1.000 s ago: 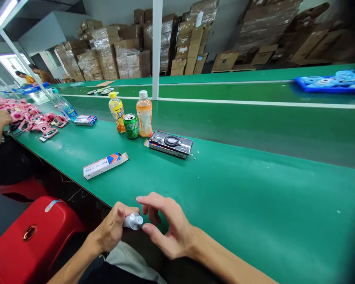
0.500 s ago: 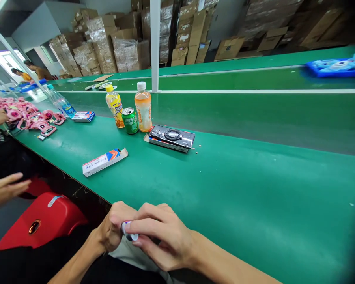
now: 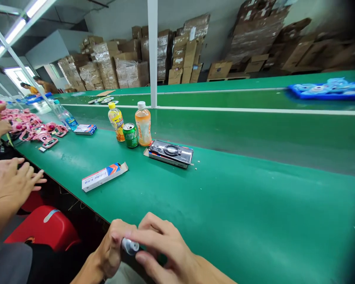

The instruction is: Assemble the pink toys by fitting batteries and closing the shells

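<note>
My left hand [image 3: 114, 244] is closed around a small glue tube [image 3: 130, 246], with its pale, narrow end pointing out toward the camera. My right hand [image 3: 168, 248] is curled at that same end, the index fingertip over the tube and the thumb just below it. Whether a cap sits between these fingers I cannot tell. On the green table beyond lies a long white carton [image 3: 103, 177] with blue and orange print, its flap open. A dark phone [image 3: 171, 152] with a ring on its back rests on another flat carton [image 3: 165, 159].
A yellow-capped bottle [image 3: 116, 122], a green can [image 3: 130, 136] and an orange drink bottle [image 3: 143, 124] stand together. Pink toy parts [image 3: 32, 124] are heaped at far left. A co-worker's hands [image 3: 12, 181] are beside me over a red stool [image 3: 44, 228]. A blue tray [image 3: 328, 92] sits on the conveyor.
My view has tilted up slightly. The tube's end shows more between my hands, and my right fingers have shifted around it. The co-worker's hands have come together; the blue tray has moved left.
</note>
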Motion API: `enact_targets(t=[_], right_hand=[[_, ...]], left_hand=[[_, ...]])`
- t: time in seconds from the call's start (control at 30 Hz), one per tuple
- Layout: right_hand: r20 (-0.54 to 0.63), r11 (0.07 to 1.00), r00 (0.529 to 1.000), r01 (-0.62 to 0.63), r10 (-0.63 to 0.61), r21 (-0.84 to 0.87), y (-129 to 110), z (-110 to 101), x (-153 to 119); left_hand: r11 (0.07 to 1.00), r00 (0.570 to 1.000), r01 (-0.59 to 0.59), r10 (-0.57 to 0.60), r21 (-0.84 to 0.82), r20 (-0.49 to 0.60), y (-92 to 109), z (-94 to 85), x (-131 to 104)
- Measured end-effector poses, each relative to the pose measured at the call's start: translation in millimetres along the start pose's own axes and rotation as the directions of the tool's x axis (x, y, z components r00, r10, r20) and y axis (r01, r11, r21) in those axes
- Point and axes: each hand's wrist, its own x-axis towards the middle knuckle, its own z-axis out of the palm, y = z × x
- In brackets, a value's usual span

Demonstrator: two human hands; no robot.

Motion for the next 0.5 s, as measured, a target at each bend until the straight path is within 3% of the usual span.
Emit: enact_targets(t=[0.17,0.37,0.43,0.5], right_hand=[[-0.021,0.996,0.997,-0.074,0.073,-0.046,9,-4,0],[-0.063,0.926,0.925,-0.376,0.374,-0.018,26,-11,3],[-0.037,0.897,0.898,-0.44,0.439,-0.043,32,-16,4],[0.024,0.899,0.904,-0.421,0.427,-0.122,38,-23,3]], left_hand=[[0.99,0.985,-0.115,0.125,0.087,-0.116,-1,-1.3,0],[0.994,0.961,0.1,-0.109,-0.046,-0.256,1,7.6,-6],[0.995,0.954,0.097,-0.096,-0.011,-0.283,6,9.4,-5],[0.994,0.963,0.075,-0.053,0.075,-0.265,12,7.4,-3]])
